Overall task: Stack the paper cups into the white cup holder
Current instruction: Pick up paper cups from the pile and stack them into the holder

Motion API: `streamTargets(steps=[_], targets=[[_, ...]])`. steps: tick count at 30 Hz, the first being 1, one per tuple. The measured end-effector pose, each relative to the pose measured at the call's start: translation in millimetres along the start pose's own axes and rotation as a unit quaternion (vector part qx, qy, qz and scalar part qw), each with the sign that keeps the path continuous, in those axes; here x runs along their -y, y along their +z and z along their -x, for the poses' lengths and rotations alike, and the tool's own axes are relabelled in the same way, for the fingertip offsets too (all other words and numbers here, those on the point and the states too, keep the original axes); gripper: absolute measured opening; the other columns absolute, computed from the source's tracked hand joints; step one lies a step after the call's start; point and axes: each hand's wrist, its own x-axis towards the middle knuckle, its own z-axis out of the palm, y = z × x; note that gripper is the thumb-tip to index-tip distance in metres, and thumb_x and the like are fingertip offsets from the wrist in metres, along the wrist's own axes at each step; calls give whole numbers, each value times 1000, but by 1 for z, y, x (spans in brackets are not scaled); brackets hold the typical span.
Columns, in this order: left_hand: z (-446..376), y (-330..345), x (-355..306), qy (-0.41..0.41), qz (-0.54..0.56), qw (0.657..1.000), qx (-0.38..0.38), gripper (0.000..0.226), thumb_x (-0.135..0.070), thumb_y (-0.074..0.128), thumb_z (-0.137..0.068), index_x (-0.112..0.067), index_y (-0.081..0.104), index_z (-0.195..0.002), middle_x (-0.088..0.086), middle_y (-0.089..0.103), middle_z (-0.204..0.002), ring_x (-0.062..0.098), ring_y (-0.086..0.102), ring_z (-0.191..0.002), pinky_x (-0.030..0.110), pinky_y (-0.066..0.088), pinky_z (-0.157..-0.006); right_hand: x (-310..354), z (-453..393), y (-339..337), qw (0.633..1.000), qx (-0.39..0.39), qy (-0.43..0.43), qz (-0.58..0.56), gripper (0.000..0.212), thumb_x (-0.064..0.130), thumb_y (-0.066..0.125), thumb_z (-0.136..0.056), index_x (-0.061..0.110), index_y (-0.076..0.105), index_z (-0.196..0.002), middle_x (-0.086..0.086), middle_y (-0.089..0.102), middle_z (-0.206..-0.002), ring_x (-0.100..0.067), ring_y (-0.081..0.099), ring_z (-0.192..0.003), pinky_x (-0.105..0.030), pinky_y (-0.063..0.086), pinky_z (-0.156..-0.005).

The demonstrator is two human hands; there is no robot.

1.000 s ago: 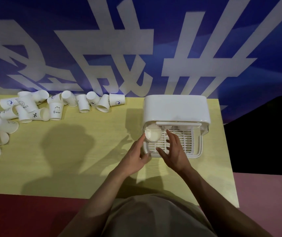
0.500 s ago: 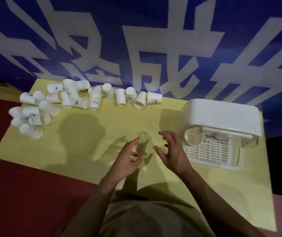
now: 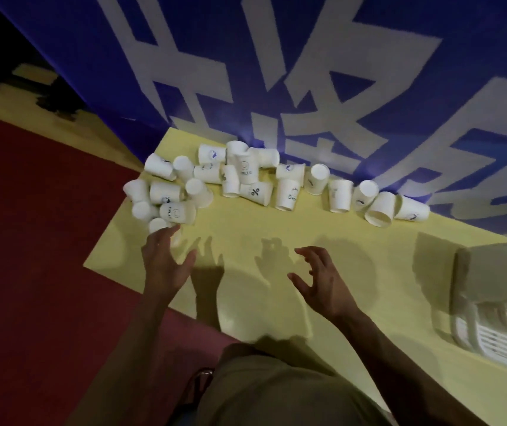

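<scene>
both hands hang over the yellow table (image 3: 353, 241), holding nothing. the left hand (image 3: 164, 265) reaches toward 10 o'clock with fingers spread wide, its fingertips (image 3: 169, 233) at the nearest cup (image 3: 157, 224) of the pile; whether they touch it i cannot tell. the right hand (image 3: 323, 281) sits toward 3 o'clock of the left, fingers loosely curled and apart. the paper cups (image 3: 255, 179) lie scattered, many tipped over, along the table's far edge from 10 to 1 o'clock, below a blue banner (image 3: 277, 72). the white cup holder (image 3: 498, 290) stands at 3 o'clock, cut off by the frame edge.
</scene>
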Motion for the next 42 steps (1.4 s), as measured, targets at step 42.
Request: streamTargets(steps=[42], targets=[[-71,13,129,-113,-49,973,194,89,-57,85,-67,-33,45,-144,-6,59,-126,25,60,-109,50,51,-85,143,-254,208,932,150,-167,284,70,45,78,-80,14,53,-138,-7,59,-132,-28,52,-119,-38,52,-93]])
